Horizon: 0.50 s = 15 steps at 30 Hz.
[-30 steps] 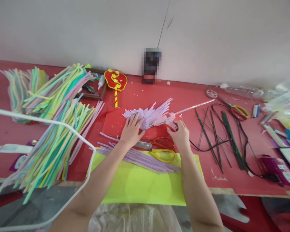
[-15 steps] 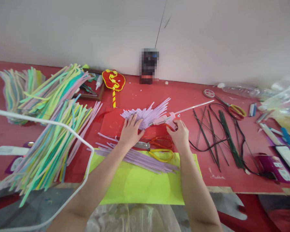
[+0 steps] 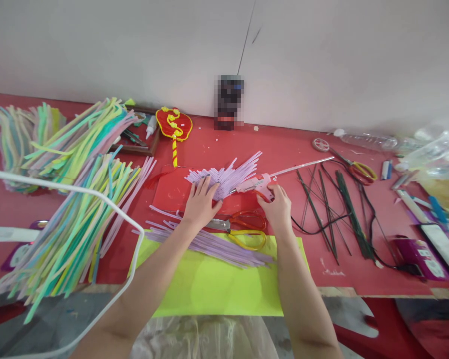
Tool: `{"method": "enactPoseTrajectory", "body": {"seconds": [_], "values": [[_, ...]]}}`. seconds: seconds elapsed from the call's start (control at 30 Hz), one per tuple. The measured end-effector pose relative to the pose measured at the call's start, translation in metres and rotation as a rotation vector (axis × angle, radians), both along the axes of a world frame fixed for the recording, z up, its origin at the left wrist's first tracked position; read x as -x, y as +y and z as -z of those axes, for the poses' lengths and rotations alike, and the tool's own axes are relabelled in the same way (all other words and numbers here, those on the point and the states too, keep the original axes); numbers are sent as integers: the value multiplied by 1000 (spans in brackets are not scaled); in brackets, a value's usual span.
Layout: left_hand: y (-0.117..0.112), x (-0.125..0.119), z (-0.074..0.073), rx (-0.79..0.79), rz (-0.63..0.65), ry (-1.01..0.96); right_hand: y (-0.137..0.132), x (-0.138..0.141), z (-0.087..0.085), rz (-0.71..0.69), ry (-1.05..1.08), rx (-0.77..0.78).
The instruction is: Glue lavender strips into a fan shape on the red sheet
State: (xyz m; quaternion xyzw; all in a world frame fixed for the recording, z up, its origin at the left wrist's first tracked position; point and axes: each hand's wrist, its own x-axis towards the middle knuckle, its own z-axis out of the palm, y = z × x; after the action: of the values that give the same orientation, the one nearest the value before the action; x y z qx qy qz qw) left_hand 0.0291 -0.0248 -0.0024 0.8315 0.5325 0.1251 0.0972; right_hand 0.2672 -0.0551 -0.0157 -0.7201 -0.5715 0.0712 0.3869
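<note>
My left hand [image 3: 200, 203] lies flat with fingers spread on a fan of lilac pipe cleaners [image 3: 224, 177] resting on a red card [image 3: 170, 192]. My right hand [image 3: 277, 207] is wrapped round the grip of a pink glue gun [image 3: 256, 183], whose nozzle points left at the lilac fan and whose clear glue stick [image 3: 303, 165] juts out to the right. Between my wrists lie scissors with orange and yellow handles [image 3: 245, 230] and more loose lilac pipe cleaners [image 3: 209, 244] over a lime-yellow sheet [image 3: 213, 286].
Big heaps of pastel pipe cleaners [image 3: 75, 209] fill the left of the red table [image 3: 292, 144]. A red and yellow fan ornament [image 3: 173, 127] lies at the back. Dark green wires [image 3: 336, 209], a black cord, a second pair of scissors [image 3: 353, 167] and packets sit on the right. A white cable [image 3: 97, 199] loops at front left.
Both hands keep their hold and place; only the camera has drifted slightly, shifting everything a little to the left.
</note>
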Motion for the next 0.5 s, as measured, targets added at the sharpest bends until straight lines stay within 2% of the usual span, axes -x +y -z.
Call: {"method": "enactPoseTrajectory", "body": {"seconds": [0.5], "values": [[1, 1, 5, -26, 7, -1, -1, -4, 0, 59, -7, -2]]}}
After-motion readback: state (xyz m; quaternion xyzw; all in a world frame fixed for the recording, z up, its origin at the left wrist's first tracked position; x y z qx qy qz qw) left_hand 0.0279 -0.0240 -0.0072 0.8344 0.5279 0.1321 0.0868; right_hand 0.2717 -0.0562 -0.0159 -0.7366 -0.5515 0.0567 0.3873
